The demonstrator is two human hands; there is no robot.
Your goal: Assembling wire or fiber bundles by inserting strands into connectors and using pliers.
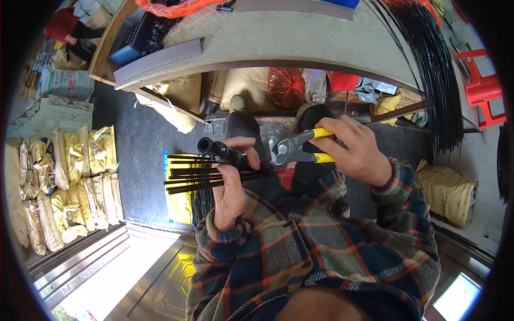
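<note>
My left hand (230, 195) is closed round a black tubular fitting (219, 151) with an open round end. Several thin black rods (187, 174) lie side by side under it, held in the same grip and sticking out to the left. My right hand (357, 152) grips a pair of pliers (293, 145) with yellow handles and grey jaws. The handles are spread apart, and the jaws point left, close to the right end of the rods. Whether the jaws touch anything there I cannot tell. Both hands are above my lap.
Ahead stands a workbench (300, 40) with a blue bin (128, 40) of small black parts. A bundle of long black rods (433, 69) hangs over its right side. Sacks and a red bag (286, 85) sit underneath. Wrapped packages (69, 182) are stacked left; a red stool (484, 88) is far right.
</note>
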